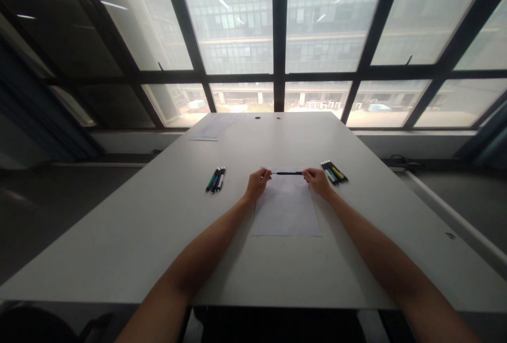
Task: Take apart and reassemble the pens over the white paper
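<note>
A slim black pen (289,173) is stretched level between my two hands, just above the upper part of a white sheet of paper (287,211). My left hand (257,183) pinches its left end, where a thin lighter piece shows between the fingers and the black barrel. At the other end, the fingers of my right hand (318,180) are closed on the barrel. Several pens (215,179) lie side by side to the left of my left hand. Close beside my right hand lies another row of pens (335,172), some with green and yellow parts.
The white table (158,237) reaches away toward large windows (237,20). Printed papers (209,129) lie at its far left, and two small dark round spots are near the far edge. A small dark mark or object (450,235) sits near the right edge.
</note>
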`<state>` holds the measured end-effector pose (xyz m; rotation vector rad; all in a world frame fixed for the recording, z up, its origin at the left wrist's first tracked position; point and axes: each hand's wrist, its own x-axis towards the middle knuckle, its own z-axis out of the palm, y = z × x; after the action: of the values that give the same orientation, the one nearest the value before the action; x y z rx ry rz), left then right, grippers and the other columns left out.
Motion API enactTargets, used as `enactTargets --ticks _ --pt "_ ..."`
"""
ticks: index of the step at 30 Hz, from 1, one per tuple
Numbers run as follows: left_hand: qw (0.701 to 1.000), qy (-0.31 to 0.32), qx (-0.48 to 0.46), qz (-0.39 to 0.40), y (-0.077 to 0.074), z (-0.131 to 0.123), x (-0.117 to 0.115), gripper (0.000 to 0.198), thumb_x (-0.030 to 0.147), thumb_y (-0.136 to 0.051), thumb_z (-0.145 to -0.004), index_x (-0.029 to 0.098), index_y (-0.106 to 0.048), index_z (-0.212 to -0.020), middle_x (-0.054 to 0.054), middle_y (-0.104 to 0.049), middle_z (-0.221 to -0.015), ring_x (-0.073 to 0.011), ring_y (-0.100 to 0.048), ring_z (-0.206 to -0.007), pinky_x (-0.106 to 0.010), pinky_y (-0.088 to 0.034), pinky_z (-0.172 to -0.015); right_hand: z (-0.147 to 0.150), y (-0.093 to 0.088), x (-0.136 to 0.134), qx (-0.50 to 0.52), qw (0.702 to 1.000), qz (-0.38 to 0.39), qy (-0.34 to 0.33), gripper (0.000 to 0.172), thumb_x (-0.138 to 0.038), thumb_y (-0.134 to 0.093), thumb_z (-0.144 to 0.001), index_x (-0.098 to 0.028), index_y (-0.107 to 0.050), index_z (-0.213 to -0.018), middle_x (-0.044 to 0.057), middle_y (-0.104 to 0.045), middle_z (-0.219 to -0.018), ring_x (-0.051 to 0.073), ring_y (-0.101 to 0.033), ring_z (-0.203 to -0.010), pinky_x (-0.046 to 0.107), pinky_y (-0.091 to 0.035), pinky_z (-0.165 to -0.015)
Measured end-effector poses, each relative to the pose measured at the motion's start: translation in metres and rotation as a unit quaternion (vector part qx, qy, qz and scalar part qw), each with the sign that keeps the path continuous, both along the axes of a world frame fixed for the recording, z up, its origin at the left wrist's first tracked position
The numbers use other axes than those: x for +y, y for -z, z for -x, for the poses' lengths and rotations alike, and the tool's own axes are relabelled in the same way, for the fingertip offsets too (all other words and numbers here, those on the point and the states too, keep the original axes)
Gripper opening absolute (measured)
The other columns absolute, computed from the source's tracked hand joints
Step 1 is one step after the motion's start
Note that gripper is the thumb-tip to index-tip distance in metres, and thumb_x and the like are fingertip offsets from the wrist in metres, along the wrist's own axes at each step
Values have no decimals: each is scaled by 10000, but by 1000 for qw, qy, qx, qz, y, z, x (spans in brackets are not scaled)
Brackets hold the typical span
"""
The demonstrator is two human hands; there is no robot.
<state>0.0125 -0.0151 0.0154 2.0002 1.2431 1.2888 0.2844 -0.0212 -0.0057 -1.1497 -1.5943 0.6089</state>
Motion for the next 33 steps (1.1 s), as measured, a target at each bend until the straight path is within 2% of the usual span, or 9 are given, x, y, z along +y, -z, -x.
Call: enactTargets --ticks 9,16,26,30,33 --pt "999 0 -34 -5 5 0 3 284 430 -535 -898 182 -669 -862 -28 -693 -762 -160 -638 -718 -261 -482 -676 0 1 2 17 1000 7 12 343 -463 -586 -823 -162 -658 -675 14 -588 -574 144 -521 -538 258 -401 -525" --pt "999 -1 -25 -22 6 -1 3 166 339 -626 -841 193 -679 -899 -31 -716 -850 -153 -624 -732 -266 -478 -678 -1 4 5 58 998 15 30 325 -472 -622 -791 -157 -686 -745 25 -617 -612 154 -551 -568 267 -445 -547" --pt "998 7 -66 -8 1 -2 0 151 310 -631 -832 186 -671 -907 -56 -721 -885 -165 -654 -787 -259 -490 -654 -3 1 4 113 992 23 40 324 -462 -637 -778 -149 -705 -826 28 -626 -625 153 -554 -580 270 -445 -557" --pt "995 24 -96 8 1 1 2 210 276 -591 -853 188 -686 -1018 -71 -731 -926 -173 -669 -828 -284 -513 -706 -4 4 6 133 990 24 44 337 -486 -635 -781 -157 -703 -811 28 -623 -627 150 -548 -578 269 -442 -556" --pt "993 37 -115 10 1 1 2 195 248 -569 -847 178 -699 -974 -82 -727 -945 -174 -668 -826 -302 -528 -732 -6 8 8 147 988 30 45 356 -507 -639 -770 -159 -703 -812 32 -629 -634 154 -551 -580 274 -449 -560"
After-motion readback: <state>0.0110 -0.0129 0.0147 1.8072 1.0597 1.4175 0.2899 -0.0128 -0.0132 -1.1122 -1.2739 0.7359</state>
